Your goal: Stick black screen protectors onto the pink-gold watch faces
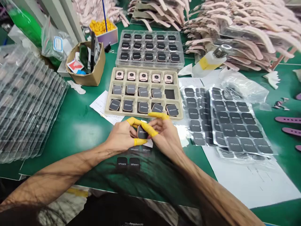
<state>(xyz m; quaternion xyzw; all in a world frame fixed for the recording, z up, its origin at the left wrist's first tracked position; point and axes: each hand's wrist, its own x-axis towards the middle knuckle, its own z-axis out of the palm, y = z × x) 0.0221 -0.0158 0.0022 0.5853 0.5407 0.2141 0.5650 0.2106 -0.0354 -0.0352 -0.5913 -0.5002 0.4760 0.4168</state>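
A square watch case (pixel 141 133) with a dark, labelled face is held between my hands above the green table. My left hand (pixel 121 135) grips it from the left, yellow finger cots on its thumb and forefinger. From the right, my right hand (pixel 166 133) closes on it, its yellow-covered thumb lying over the case's upper right edge. A bit of white paper or film (pixel 149 143) shows below the right thumb. Dark square screen films (pixel 134 162) lie on the table nearer to me. Just beyond my hands is a beige tray (pixel 108 105) of watch cases, one compartment without a case.
Behind stands a clear tray (pixel 152 64) of watch cases. Sheets of dark films (pixel 235 117) lie at right, near a bottle (pixel 209 62) and piled pink straps (pixel 254 34). Stacked clear trays (pixel 28 103) rise at left. A cardboard box (pixel 96 73) and yellow finger cots (pixel 101 27) stand behind.
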